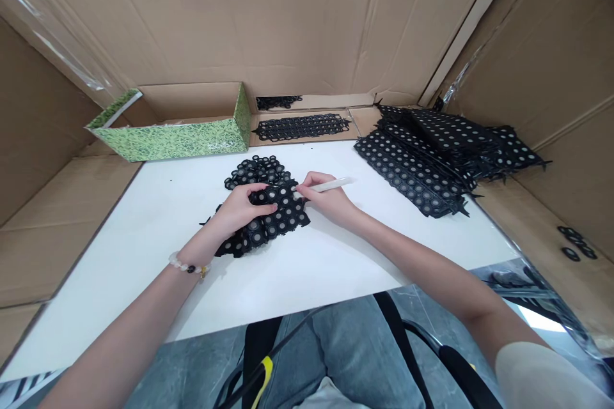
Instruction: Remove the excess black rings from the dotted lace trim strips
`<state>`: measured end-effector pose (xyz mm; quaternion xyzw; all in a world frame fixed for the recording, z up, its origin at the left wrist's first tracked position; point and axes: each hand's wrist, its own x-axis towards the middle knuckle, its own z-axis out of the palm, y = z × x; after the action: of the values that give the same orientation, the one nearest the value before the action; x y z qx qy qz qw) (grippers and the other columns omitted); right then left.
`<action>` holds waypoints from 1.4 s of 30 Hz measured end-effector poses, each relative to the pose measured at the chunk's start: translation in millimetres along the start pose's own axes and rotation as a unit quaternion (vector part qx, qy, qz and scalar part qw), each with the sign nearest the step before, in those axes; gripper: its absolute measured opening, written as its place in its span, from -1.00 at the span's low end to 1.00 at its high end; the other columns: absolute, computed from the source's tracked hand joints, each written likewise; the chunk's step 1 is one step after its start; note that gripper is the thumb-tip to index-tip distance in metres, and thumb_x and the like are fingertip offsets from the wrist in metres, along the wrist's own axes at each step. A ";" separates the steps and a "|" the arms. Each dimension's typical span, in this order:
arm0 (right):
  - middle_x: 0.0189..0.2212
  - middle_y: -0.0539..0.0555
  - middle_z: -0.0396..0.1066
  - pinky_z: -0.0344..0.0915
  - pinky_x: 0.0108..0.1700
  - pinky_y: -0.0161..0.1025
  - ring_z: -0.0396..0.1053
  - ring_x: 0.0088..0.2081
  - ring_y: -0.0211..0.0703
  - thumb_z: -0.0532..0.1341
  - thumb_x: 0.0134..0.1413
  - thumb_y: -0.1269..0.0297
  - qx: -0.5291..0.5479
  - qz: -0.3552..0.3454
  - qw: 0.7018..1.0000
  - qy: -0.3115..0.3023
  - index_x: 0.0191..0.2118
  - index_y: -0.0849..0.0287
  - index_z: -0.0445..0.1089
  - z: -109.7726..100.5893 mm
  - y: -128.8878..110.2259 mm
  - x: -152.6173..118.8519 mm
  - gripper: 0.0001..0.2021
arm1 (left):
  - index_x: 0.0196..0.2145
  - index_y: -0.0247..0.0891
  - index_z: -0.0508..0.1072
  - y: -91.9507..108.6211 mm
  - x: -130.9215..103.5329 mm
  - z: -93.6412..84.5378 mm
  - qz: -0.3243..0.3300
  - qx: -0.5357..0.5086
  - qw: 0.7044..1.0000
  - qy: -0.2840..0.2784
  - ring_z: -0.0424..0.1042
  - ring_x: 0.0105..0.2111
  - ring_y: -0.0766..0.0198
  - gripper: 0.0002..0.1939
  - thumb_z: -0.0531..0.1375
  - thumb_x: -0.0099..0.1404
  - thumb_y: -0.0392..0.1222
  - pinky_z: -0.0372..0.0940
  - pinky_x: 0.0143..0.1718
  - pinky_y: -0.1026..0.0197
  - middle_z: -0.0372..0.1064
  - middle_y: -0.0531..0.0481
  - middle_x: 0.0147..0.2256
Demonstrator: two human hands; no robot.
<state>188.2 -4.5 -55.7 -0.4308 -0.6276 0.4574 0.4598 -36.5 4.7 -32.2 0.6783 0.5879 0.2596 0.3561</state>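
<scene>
A black sheet of joined round rubber pieces [286,216] with grey centres is held above the white table by my left hand [244,206], its thumb lying over the top. In my right hand [326,195] is a white pen-like tool [334,185], its tip end touching the sheet's upper right edge. Just behind the sheet lies a heap of loose black rings [256,170]. Part of the sheet is hidden under my left hand.
At the back left stands a green-patterned open box [187,140]. A black ring strip [302,127] lies on cardboard behind the table [144,217]. Stacked dotted black sheets [417,166] lie at right, and a few black pieces [575,243] rest farther right. Cardboard walls [307,19] surround the table.
</scene>
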 end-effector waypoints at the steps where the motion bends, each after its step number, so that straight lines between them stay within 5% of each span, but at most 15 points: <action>1: -0.51 -0.04 0.37 0.18 -0.36 -0.29 0.30 -0.43 -0.23 0.26 0.09 0.09 0.011 0.007 1.000 -0.002 -0.47 0.14 0.31 -0.1 -0.4 0.0 -0.74 | -0.07 -0.21 0.58 1.1 -0.7 -0.2 -0.002 0.003 1.000 -0.014 0.42 0.09 -0.15 -0.37 0.41 -0.09 0.12 0.23 0.20 -0.10 0.52 -0.12 0.05; 5: -0.52 -0.05 0.36 0.14 -0.39 -0.30 0.25 -0.45 -0.26 0.26 0.10 0.11 -0.016 -0.010 1.000 -0.021 -0.46 0.15 0.32 1.4 -5.9 -3.4 -0.75 | -0.24 -0.18 0.62 2.7 -2.9 4.9 0.022 0.041 0.997 -0.066 0.49 -0.05 -0.13 -0.48 0.42 -0.12 0.18 0.30 0.08 -0.08 0.59 -0.08 -0.11; 8: -0.50 -0.03 0.39 0.13 -0.36 -0.30 0.26 -0.43 -0.26 0.25 0.11 0.13 -0.041 -0.034 0.998 -0.028 -0.46 0.16 0.35 1.3 -10.8 -5.9 -0.76 | -0.35 -0.18 0.60 0.6 -3.3 9.7 0.059 0.051 0.995 -0.055 0.51 -0.16 -0.07 -0.58 0.35 0.00 0.21 0.33 -0.04 -0.01 0.61 -0.02 -0.24; 24: -0.55 -0.08 0.31 0.08 -0.39 -0.30 0.20 -0.49 -0.29 0.19 0.19 0.20 -0.146 -0.084 0.986 -0.015 -0.45 0.13 0.27 8.7 -10.5 -11.5 -0.78 | -0.37 -0.22 0.54 6.2 -6.9 14.8 0.107 0.038 0.992 -0.055 0.48 -0.30 0.00 -0.67 0.22 0.16 0.12 0.33 -0.25 0.08 0.59 -0.03 -0.35; 30: -0.53 -0.06 0.34 0.12 -0.37 -0.29 0.24 -0.47 -0.27 0.20 0.17 0.17 -0.130 -0.071 0.989 -0.004 -0.44 0.13 0.31 8.0 -7.8 -8.8 -0.78 | -0.36 -0.21 0.54 6.5 -5.6 11.3 0.112 0.036 0.991 -0.070 0.50 -0.28 0.00 -0.65 0.22 0.15 0.15 0.33 -0.21 0.08 0.60 -0.02 -0.32; 37: -0.43 0.02 0.46 0.37 -0.26 -0.23 0.48 -0.32 -0.15 0.27 0.12 0.07 0.058 0.008 0.998 -0.027 -0.43 0.13 0.30 -2.3 -4.9 -1.8 -0.73 | -0.28 -0.21 0.60 3.2 -1.5 0.6 0.056 0.032 0.996 -0.054 0.52 -0.16 -0.08 -0.62 0.29 0.06 0.12 0.34 -0.05 -0.02 0.61 -0.07 -0.19; 42: -0.36 0.05 0.51 0.41 -0.18 -0.19 0.48 -0.29 -0.17 0.29 0.11 0.08 0.028 0.000 0.999 -0.030 -0.43 0.15 0.34 -0.1 -6.4 -3.0 -0.74 | -0.29 -0.17 0.62 -1.3 0.0 6.7 0.033 0.018 0.999 -0.023 0.49 -0.06 -0.14 -0.59 0.37 -0.06 0.12 0.30 0.06 -0.08 0.61 -0.08 -0.14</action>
<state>188.1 -8.8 -50.0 -0.4040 -0.6283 0.4874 0.4522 -32.1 3.6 -37.3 0.7096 0.5612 0.2450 0.3485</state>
